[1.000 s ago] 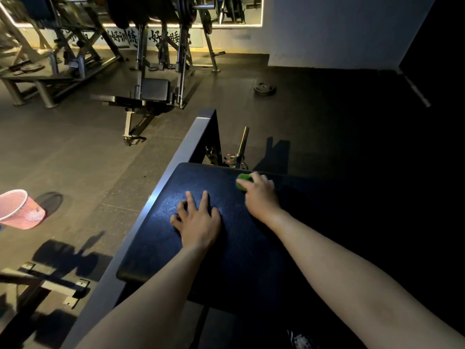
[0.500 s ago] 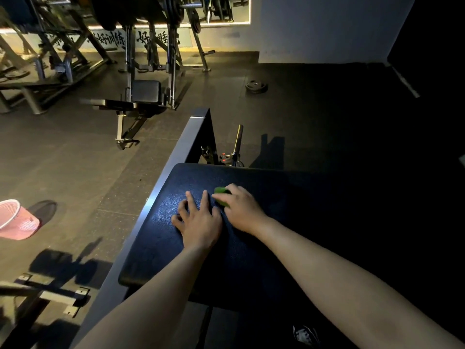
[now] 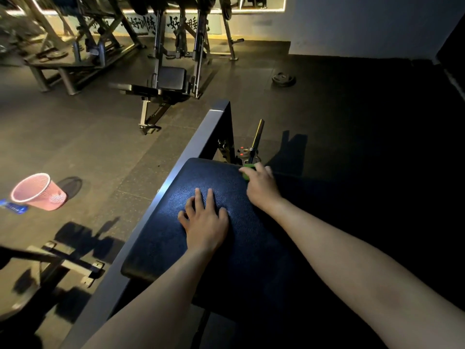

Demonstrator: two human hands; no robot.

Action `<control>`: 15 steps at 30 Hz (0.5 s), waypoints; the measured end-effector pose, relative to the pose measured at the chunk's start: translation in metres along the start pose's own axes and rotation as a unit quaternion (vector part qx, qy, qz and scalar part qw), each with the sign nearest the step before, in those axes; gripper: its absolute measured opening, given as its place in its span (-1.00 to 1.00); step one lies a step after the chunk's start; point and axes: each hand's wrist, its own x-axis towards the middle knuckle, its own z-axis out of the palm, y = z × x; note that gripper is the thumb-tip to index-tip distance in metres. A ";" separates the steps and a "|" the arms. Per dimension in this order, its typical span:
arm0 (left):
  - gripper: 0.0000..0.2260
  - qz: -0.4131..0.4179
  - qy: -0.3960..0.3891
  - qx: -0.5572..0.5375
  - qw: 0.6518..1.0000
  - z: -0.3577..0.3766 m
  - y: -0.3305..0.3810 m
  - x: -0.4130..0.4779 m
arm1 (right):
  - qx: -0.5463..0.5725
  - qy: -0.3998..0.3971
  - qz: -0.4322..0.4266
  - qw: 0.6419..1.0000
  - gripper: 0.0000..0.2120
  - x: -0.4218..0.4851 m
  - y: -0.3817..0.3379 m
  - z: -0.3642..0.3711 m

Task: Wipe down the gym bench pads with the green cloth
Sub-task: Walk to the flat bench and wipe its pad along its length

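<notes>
My right hand (image 3: 260, 188) is out at the far edge of the bench pad (image 3: 156, 248). Half a second ago it was tucked right beside my left hand (image 3: 205, 220), so that's another stroke pushed across the pad. My right fingers are curled down over the green cloth (image 3: 247, 170), pressing it flat; only a sliver of green peeks out past the fingertips, right on the pad's far rim. The left hand hasn't budged and rests mid-pad, fingers spread wide, bracing. By my reckoning the far strip is getting covered, while the near end and the dark right side still need passes. Off to the left on the floor (image 3: 105, 152), well clear of the pad, the pink basket (image 3: 37, 191) sits tilted. There's something pale low inside, but I can't tell what.
</notes>
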 end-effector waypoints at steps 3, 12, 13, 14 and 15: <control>-0.45 0.002 0.002 0.003 1.000 -0.001 0.000 -0.001 | 0.005 -0.074 -0.112 0.991 -0.53 -0.021 -0.020 0.010; -0.59 0.064 0.059 0.036 0.996 -0.001 0.005 -0.016 | -0.087 0.006 -0.021 0.996 -0.43 -0.026 0.059 -0.047; -0.57 0.066 0.053 0.035 0.996 0.000 0.008 -0.019 | -0.080 0.015 0.016 0.997 -0.43 -0.025 0.071 -0.056; -0.55 0.065 0.045 0.032 0.996 0.002 0.012 -0.023 | -0.071 0.018 0.051 0.996 -0.44 -0.025 0.080 -0.062; -0.54 0.063 0.035 0.027 0.997 0.004 0.017 -0.027 | -0.058 0.018 0.079 0.995 -0.46 -0.026 0.084 -0.065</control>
